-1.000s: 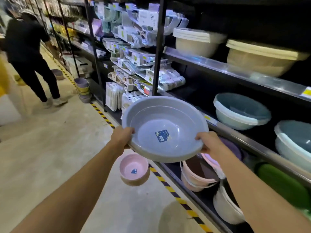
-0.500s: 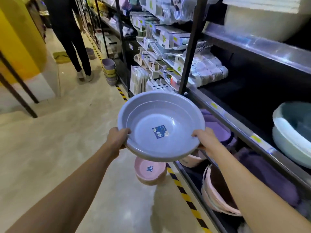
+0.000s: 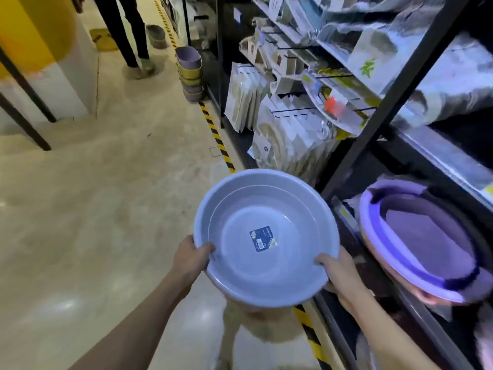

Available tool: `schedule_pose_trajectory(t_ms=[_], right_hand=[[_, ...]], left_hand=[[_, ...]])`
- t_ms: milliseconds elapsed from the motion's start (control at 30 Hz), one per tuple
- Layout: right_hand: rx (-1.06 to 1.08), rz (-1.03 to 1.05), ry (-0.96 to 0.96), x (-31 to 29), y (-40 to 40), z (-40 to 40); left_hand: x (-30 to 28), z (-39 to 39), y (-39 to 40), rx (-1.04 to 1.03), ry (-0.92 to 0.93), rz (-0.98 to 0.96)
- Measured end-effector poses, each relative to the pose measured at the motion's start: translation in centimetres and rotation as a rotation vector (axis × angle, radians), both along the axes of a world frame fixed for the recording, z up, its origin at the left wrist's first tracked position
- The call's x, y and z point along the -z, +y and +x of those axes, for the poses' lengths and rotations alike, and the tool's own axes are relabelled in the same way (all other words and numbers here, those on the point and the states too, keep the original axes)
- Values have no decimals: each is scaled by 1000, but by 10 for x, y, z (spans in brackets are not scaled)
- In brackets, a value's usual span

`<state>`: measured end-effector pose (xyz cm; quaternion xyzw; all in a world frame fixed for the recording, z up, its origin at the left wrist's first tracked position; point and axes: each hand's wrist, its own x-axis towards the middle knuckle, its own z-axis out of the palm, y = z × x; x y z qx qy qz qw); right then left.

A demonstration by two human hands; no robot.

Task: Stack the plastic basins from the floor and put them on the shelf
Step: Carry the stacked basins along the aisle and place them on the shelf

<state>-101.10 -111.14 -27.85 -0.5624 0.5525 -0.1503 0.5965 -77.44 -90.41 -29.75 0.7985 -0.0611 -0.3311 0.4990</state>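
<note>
**Mia:** What are the hands doing?

**Sam:** Both hands hold one big blue-grey basin (image 3: 266, 236). The left hand (image 3: 190, 259) grips the near left rim, with its thumb curled over the edge. The right hand (image 3: 340, 271) grips the near right rim, and its fingers (image 3: 324, 261) curl over the edge too.

**Mia:** Where is the basin?

**Sam:** It is up in the air, over the floor (image 3: 106, 209). It is just left of the low shelf (image 3: 344, 311). Its open side faces up, and a small blue sticker (image 3: 262, 239) sits in the middle of it.

**Mia:** What is on the shelf?

**Sam:** On the right there is a purple basin (image 3: 426, 239). It is tilted, and it sits in a pink one. Hanging packets (image 3: 288, 134) fill the racks farther back.

**Mia:** And on the floor?

**Sam:** A yellow and black stripe (image 3: 217, 137) runs along the foot of the shelf. Far away by it stands a stack of small tubs (image 3: 190, 74), purple and yellow. A person's dark legs (image 3: 125, 30) stand far off on the left.
</note>
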Motion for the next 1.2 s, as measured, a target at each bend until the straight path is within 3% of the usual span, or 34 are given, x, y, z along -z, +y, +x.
schedule_pose_trajectory(t_ms=[233, 367, 533, 733, 933, 1200], right_hand=[[-127, -1, 13, 252, -34, 30], [-75, -1, 55, 398, -49, 34], [-67, -27, 154, 518, -62, 37], [-61, -143, 234, 581, -66, 31], [-72, -308, 354, 580, -55, 21], [-141, -183, 342, 589, -48, 10]], left_hand=[[247, 24, -35, -32, -13, 95], [385, 30, -46, 1, -30, 151], [502, 31, -48, 51, -71, 202], [564, 26, -46, 108, -151, 253], [575, 14, -45, 112, -191, 226], [585, 12, -44, 189, -181, 204]])
